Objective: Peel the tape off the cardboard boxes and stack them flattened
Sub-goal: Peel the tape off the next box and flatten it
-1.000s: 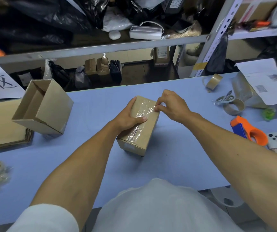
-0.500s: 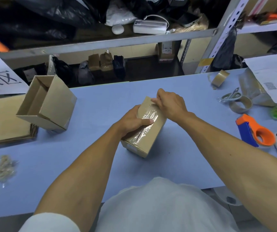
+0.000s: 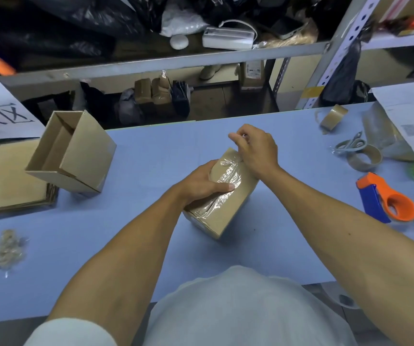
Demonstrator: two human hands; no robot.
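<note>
A small closed cardboard box [image 3: 228,211] lies on the blue table [image 3: 151,156], wrapped along its top with clear tape [image 3: 227,174]. My left hand [image 3: 201,183] grips the box from its left side, thumb across the tape. Above the far end of the box, my right hand [image 3: 256,148] pinches a lifted end of the clear tape between thumb and fingers. At the left, an open, empty cardboard box [image 3: 73,151] rests tilted on a pile of flattened cardboard [image 3: 6,181].
A wad of peeled tape [image 3: 7,248] lies at the near left. To the right are an orange and blue tape dispenser [image 3: 388,198], tape rolls [image 3: 363,158], scissors [image 3: 351,143] and papers [image 3: 410,121]. Metal shelving [image 3: 176,59] full of bags stands behind the table.
My right hand has moved from the box's top toward its far end and risen, pulling the tape end up. The left hand keeps its grip on the box.
</note>
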